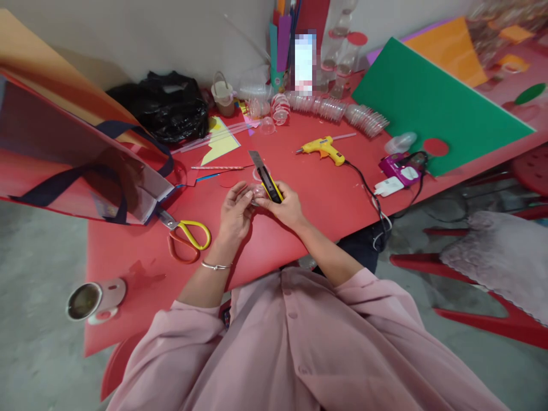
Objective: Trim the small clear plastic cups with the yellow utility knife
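Observation:
Over the red table, my right hand [287, 209] is closed around a yellow and black utility knife [270, 184]. Its wide blade is out and points up and away from me. My left hand [235, 210] pinches a small clear plastic piece [257, 192], possibly a little cup, partly hidden by the fingers. The tips of my right fingers also touch this piece. Just beyond my hands lies a clear ring-like scrap [262, 172]. A pair of scissors [188, 237] with yellow and orange handles rests left of my left wrist.
A yellow glue gun [322, 149] lies to the right, its cord trailing over the edge. Stacked clear cups [329, 108] line the back beside a lit phone [304, 63]. A large bag [77, 154] and a mug [103, 298] occupy the left; a green sheet [428, 108] leans right.

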Available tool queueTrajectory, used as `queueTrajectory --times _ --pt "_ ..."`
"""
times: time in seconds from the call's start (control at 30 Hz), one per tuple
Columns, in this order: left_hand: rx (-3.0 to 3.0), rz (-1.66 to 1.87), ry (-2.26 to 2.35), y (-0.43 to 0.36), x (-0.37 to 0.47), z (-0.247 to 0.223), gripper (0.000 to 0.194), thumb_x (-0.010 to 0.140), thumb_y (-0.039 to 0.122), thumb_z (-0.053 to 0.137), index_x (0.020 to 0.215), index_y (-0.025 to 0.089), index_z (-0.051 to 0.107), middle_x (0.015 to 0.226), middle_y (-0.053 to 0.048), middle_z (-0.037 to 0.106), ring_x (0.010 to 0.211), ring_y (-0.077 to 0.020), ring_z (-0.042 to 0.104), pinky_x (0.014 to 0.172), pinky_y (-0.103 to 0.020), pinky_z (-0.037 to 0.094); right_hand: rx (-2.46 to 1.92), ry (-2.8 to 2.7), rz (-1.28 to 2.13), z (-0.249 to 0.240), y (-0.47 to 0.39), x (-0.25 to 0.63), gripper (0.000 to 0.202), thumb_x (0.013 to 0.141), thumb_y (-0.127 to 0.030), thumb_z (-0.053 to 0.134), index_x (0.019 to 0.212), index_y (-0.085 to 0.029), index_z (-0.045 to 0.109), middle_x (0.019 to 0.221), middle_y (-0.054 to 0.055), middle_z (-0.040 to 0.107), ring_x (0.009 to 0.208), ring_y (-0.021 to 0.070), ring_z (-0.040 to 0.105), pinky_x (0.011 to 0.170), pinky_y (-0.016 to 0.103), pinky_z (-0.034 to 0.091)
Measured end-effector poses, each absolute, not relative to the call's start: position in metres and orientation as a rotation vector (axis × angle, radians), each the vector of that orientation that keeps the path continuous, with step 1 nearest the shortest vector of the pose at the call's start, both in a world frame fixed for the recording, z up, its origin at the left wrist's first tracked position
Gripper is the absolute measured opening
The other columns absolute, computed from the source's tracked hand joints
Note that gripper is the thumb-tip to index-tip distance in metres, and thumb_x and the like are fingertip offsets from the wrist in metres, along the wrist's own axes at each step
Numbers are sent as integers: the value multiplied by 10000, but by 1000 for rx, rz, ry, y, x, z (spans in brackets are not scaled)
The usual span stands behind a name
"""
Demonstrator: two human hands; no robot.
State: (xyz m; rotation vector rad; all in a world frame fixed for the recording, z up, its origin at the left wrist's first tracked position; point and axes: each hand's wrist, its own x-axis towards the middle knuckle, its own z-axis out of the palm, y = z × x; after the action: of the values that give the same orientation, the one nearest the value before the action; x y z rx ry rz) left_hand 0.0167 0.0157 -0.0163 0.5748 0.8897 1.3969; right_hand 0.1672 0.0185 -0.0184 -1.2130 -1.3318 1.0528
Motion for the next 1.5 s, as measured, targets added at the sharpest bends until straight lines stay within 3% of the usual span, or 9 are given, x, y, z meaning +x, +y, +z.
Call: queueTrajectory --times 0.27,0.5,0.83,0.93,1.03,1.1,1.27,1.5 --pt "642 1409 820 13 18 -10 540 681 246 937 1154 245 675 1146 -70 745 1041 -191 717 918 -293 551 -1214 -1347 1054 -17 17 169 491 711 -595 847 989 -235 661 822 -31 628 708 124 519 668 277 443" --pt "641 1354 815 12 18 -7 610 708 244 917 1244 264 626 1094 -55 768 950 -181 734 884 -294 553 -1194 -1347 1087 -20 16 171 469 711 -592 856 932 -236 645 788 -47 598 688 114 491 651 267 427" --pt "497 1338 927 14 20 -18 560 698 292 911 1176 275 620 1089 -26 759 888 -162 732 744 -264 544 -1144 -1332 1121 -21 18 170 545 695 -572 862 1106 -254 698 949 -4 701 813 149 601 774 302 513" --pt "450 1352 968 12 21 -15 529 660 287 933 1095 244 635 908 12 740 722 -120 695 656 -235 534 -1190 -1301 1072 -20 17 171 524 687 -563 872 1070 -244 711 908 -6 698 786 146 597 756 301 518" --pt "462 1316 1000 10 22 -10 366 693 330 919 862 189 626 627 49 595 493 -68 535 436 -172 371 -1220 -1272 1036 -18 16 171 514 691 -560 870 1059 -237 711 879 -7 689 757 140 582 731 300 520" --pt "464 1230 956 9 22 -7 333 744 372 885 792 171 624 607 36 559 460 -51 474 374 -160 268 -1234 -1262 1037 -18 16 171 524 689 -574 865 1061 -242 705 863 -10 682 742 140 572 706 299 519" --pt "388 1028 746 5 24 2 289 778 336 853 971 168 718 793 -7 649 504 -31 470 335 -125 228 -1220 -1273 1049 -19 15 171 514 673 -583 873 1011 -242 691 867 -14 676 766 145 581 716 298 521" --pt "281 1001 719 0 28 7 304 758 310 882 962 187 695 752 15 600 551 -48 530 341 -101 268 -1227 -1293 1051 -18 15 171 507 688 -581 863 1024 -240 694 884 -11 682 782 147 585 746 300 517"
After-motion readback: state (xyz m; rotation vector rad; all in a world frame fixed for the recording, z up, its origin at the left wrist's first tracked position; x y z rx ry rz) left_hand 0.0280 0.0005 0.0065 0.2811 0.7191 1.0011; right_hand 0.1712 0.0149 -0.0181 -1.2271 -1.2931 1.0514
